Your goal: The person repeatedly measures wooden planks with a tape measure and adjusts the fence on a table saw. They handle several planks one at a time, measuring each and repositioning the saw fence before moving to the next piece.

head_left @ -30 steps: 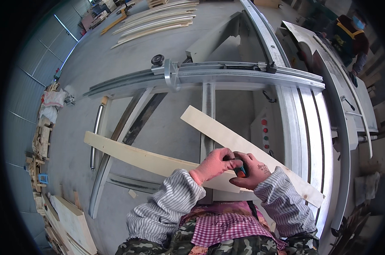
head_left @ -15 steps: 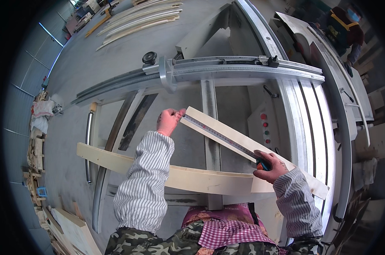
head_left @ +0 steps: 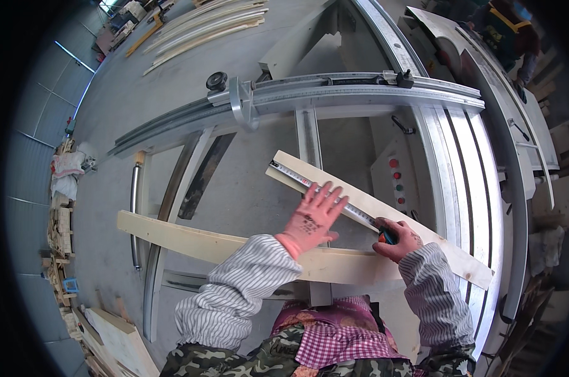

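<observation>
A pale wooden board (head_left: 422, 242) slants from the middle down to the right, over the metal frame. Along it lies the drawn-out blade of a tape measure (head_left: 387, 236), its end hook near the board's upper left end. My right hand (head_left: 400, 240) is closed round the tape's dark case with orange and teal parts. With fingers spread, my left hand (head_left: 311, 220) reaches over the blade and the board's near edge, gripping nothing. Below it, a second pale board (head_left: 171, 234) runs left to right, partly hidden by my left sleeve.
A silver fence rail (head_left: 334, 94) with a clamp and black knob (head_left: 216, 81) crosses beyond the boards. To the right runs a grooved metal sliding table (head_left: 463, 169). Red and green buttons (head_left: 395, 176) sit on a grey panel. A co-worker (head_left: 507, 38) stands at the far right.
My left hand has left the tape's hook end and moved right and nearer, its fingers now spread over the blade. My right hand keeps hold of the tape measure.
</observation>
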Demonstrator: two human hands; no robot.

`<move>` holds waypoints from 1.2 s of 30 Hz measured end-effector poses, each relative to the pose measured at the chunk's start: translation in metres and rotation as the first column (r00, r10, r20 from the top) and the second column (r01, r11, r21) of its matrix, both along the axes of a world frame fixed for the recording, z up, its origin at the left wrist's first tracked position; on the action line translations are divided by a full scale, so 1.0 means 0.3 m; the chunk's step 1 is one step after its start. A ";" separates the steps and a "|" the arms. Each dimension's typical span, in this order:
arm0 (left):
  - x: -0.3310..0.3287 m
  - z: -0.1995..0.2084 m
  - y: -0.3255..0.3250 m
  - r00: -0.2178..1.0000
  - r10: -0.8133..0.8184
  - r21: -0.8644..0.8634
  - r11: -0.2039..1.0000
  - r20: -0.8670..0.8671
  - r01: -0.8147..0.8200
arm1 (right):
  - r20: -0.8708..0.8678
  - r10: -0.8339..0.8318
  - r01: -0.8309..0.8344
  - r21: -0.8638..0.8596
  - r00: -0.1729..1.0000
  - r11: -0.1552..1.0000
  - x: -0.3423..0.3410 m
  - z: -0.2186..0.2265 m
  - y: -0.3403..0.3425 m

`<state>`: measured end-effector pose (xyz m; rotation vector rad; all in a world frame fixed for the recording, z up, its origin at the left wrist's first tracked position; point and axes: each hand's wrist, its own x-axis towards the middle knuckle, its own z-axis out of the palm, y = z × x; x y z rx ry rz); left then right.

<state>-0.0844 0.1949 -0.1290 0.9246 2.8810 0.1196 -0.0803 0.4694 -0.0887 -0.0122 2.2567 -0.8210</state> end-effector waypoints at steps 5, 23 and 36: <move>-0.144 0.016 0.167 0.996 -0.077 -0.165 0.983 0.044 0.083 | -0.039 0.059 -0.061 -0.057 0.998 0.996 -0.011 0.014 0.028; -0.363 -0.036 0.215 0.999 0.050 -0.338 0.940 0.004 -0.046 | -0.183 -0.348 0.389 0.289 0.919 0.875 0.580 -0.061 1.506; -0.434 -0.062 0.137 0.938 0.346 -0.463 0.832 0.003 -0.305 | -0.220 -0.227 0.282 0.262 0.949 0.923 0.407 -0.183 1.603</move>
